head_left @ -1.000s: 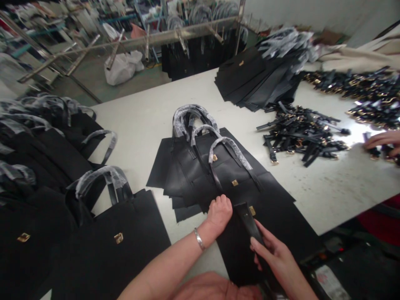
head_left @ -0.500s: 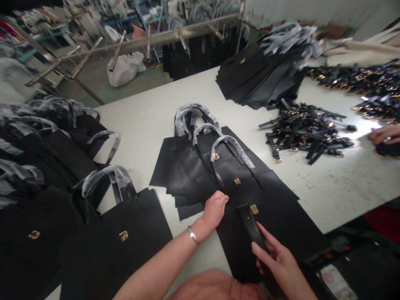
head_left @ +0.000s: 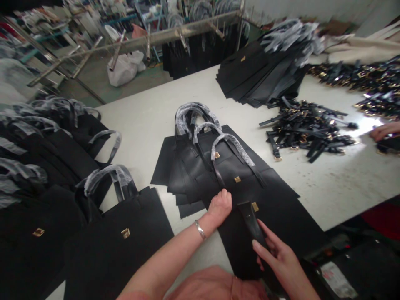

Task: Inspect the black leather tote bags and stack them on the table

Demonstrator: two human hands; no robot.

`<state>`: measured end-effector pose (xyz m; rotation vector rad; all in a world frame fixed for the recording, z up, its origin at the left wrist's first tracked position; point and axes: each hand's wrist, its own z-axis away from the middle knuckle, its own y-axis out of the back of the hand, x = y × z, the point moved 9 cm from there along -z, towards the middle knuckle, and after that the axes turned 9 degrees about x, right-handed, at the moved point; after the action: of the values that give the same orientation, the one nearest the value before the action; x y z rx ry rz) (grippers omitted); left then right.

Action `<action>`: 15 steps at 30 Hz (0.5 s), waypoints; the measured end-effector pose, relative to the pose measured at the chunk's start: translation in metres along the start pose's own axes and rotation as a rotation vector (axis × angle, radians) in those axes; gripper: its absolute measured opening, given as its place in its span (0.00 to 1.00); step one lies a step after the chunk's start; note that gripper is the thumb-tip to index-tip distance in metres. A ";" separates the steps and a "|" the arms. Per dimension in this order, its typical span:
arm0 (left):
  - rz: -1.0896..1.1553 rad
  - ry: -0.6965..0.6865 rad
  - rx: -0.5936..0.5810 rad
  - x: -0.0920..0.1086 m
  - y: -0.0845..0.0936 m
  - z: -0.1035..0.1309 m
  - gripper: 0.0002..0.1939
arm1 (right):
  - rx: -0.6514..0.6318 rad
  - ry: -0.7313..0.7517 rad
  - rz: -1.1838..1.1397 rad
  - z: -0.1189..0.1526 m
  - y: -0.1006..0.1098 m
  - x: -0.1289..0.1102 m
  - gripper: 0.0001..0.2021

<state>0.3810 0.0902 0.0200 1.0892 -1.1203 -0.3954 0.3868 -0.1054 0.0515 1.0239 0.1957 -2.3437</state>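
My right hand point(head_left: 278, 256) grips a broad black leather strap point(head_left: 250, 221) between thumb and fingers. Its flat end lies over the nearest black bag panel point(head_left: 281, 216), close to a gold clasp point(head_left: 255, 206). My left hand point(head_left: 220, 206) is curled closed at the left edge of that panel, just below the end of a plastic-wrapped bag handle point(head_left: 235, 146). What its fingers pinch is hidden. Beyond both hands, several black bag pieces overlap in a fanned stack point(head_left: 187, 171), with wrapped handles and gold clasps showing.
More black bags point(head_left: 103, 233) with wrapped handles pile up on the left. Loose buckled straps point(head_left: 304, 129) lie heaped on the white table point(head_left: 150, 104), right of the stack. Another bag pile point(head_left: 259, 71) is behind. Another person's hand point(head_left: 384, 131) shows at the right edge.
My left hand has shifted slightly right along the panel, staying closed. My right hand keeps its hold on the strap, nearly unmoved.
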 end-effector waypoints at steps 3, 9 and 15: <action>0.088 0.065 0.036 -0.009 0.005 -0.001 0.11 | 0.004 -0.004 -0.002 0.001 0.001 0.005 0.47; 0.354 0.160 0.044 -0.028 0.008 -0.010 0.12 | -0.019 0.007 0.029 0.000 -0.002 0.015 0.48; 0.461 0.077 0.089 -0.032 0.023 -0.007 0.08 | -0.074 -0.013 0.036 -0.006 -0.018 0.007 0.44</action>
<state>0.3673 0.1278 0.0231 0.8795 -1.2865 0.0601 0.3762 -0.0913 0.0406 0.9679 0.2547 -2.2927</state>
